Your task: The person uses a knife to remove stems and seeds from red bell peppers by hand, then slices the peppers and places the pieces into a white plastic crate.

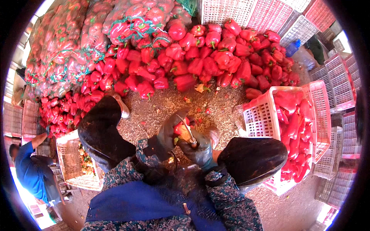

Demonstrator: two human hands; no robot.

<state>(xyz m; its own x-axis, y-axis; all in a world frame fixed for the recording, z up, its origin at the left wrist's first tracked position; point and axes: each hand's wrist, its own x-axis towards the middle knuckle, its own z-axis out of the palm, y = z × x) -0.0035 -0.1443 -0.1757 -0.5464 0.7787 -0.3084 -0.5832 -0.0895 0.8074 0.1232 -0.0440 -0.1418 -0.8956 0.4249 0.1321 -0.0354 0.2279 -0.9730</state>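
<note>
My left hand [168, 129], in a dark work glove, is closed around a red bell pepper [182, 131] between my knees. A pale yellowish patch shows on the pepper's near side, with a bit of green by it. In my gloved right hand [200, 151] is a small knife [192, 141], gripped by its handle. The thin, curved blade points away from me and lies against the pepper. Glove fingers hide part of the pepper.
A heap of red peppers [200, 61] spreads ahead, beside full mesh sacks [63, 50]. To my right stands a crate [262, 117] of peppers; on the left, a crate [71, 169] holds scraps. A co-worker in blue [32, 173] bends at far left. Stacked crates [339, 86] stand right.
</note>
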